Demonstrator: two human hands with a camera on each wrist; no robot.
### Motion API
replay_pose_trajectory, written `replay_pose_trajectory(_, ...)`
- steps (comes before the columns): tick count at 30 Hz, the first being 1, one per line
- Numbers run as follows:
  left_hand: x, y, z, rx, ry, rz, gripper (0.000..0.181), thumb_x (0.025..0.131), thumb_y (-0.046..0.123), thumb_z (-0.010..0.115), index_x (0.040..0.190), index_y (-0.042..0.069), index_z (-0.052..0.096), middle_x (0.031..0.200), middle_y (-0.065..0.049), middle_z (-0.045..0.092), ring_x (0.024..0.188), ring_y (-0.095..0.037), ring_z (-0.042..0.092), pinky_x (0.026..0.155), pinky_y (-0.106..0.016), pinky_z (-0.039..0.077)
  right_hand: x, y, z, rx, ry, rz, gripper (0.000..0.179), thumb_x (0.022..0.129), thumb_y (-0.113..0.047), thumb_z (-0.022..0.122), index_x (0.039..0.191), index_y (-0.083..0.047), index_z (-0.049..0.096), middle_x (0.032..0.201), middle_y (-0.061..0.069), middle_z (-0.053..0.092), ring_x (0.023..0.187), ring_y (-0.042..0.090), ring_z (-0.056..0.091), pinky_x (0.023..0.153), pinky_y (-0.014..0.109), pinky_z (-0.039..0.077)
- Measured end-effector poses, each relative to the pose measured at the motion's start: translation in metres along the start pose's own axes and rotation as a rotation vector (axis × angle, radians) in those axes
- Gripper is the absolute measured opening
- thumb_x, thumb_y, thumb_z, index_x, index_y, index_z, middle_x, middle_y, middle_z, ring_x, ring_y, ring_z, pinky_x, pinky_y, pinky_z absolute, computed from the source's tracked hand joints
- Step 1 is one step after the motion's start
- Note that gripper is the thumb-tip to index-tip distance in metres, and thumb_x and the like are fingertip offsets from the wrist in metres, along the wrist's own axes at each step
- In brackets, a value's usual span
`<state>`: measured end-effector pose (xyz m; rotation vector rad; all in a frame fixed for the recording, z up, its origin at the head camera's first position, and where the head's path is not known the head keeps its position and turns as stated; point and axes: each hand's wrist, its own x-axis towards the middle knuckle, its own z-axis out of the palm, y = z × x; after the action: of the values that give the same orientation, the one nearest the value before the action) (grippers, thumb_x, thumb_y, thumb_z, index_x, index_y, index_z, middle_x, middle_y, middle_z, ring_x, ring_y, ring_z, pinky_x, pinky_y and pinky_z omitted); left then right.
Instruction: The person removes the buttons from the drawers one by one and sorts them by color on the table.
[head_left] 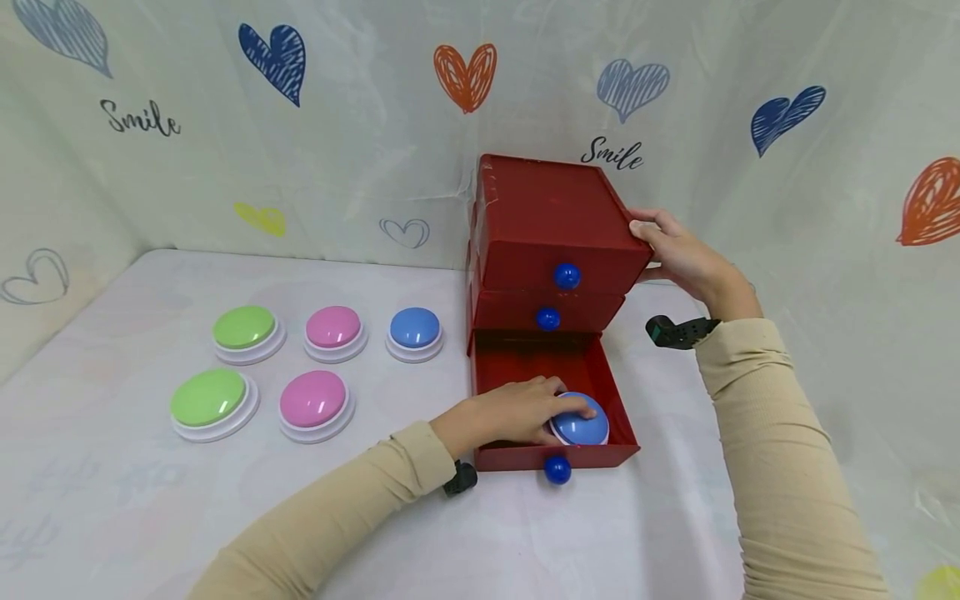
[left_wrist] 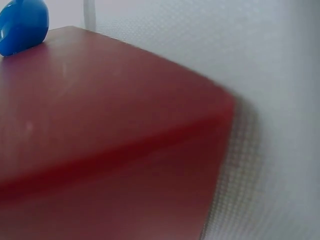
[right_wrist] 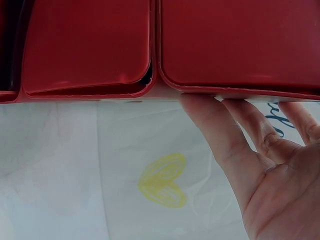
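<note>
A red drawer cabinet [head_left: 555, 200] stands against the back cloth, its bottom drawer [head_left: 517, 458] pulled out. Inside that drawer, my left hand [head_left: 510, 408] grips a domed blue push button with a white base [head_left: 585, 423], near the drawer's front wall. Only red drawer surface and a blue knob [left_wrist: 22, 27] fill the left wrist view, so hand and button are hidden there. My right hand [head_left: 686, 258] rests against the cabinet's upper right side. In the right wrist view its fairly straight fingers [right_wrist: 217, 125] touch the red side.
To the cabinet's left on the white cloth stand two green push buttons [head_left: 243, 327], two pink ones [head_left: 313, 400] and another blue one [head_left: 415, 327]. The upper two drawers are closed, with blue knobs [head_left: 567, 276]. A heart-printed cloth [head_left: 345, 167] hangs behind.
</note>
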<state>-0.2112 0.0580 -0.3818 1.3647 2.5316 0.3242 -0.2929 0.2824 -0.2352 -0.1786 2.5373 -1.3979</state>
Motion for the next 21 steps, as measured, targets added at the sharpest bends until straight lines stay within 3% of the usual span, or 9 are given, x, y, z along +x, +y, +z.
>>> replay_pose_trajectory(12,0.0077,0.0027,0.0018,-0.017,0.005,-0.003,0.057,0.083,0.038,0.066,0.135,0.035,0.041,0.134,-0.003,0.045,0.122,-0.017,0.045,0.09,-0.03,0.05,-0.0014,-0.0009,-0.0002,0.0,-0.002,0.004,0.063,0.097,-0.047,0.036,0.147,-0.018,0.013,0.138,0.009,0.035,0.105,0.015,0.053,0.084,0.03,0.051)
replay_pose_trajectory(21,0.0059,0.0046,0.0003,0.002,0.017,-0.003,0.058,0.082,0.037,0.068,0.134,0.035,0.041,0.133,-0.004,0.045,0.121,-0.018,0.046,0.089,-0.03,0.051,-0.002,-0.0016,0.0004,-0.003,-0.002,0.002,0.062,0.097,-0.046,0.036,0.148,-0.018,0.013,0.138,0.01,0.035,0.104,0.014,0.053,0.082,0.028,0.051)
